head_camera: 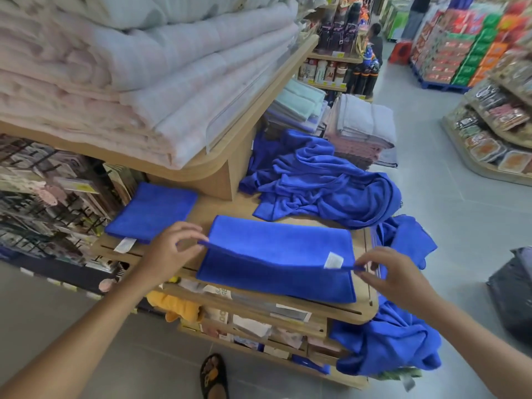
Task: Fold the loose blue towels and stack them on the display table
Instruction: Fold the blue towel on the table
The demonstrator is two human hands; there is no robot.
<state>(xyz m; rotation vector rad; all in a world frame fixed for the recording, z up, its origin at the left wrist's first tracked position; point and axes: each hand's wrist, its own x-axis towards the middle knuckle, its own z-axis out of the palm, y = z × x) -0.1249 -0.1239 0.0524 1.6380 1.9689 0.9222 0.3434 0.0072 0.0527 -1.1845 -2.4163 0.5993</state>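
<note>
A blue towel point(276, 254) lies half folded on the wooden display table point(331, 311), its upper layer lifted along the near edge, a white label showing near the right corner. My left hand point(172, 247) pinches the left corner of that raised layer. My right hand point(394, 272) pinches the right corner. One folded blue towel point(152, 211) lies flat on the table to the left. A heap of loose blue towels point(322, 185) sits at the back right. More loose blue towels point(397, 341) hang off the table's right side.
Above the table a shelf carries stacked pale quilts point(129, 76). Folded grey and pink towels point(362, 125) lie behind the heap. Packaged goods fill the rack point(259, 326) under the table. A dark bag point(512, 292) sits on the floor right. A person stands far down the aisle.
</note>
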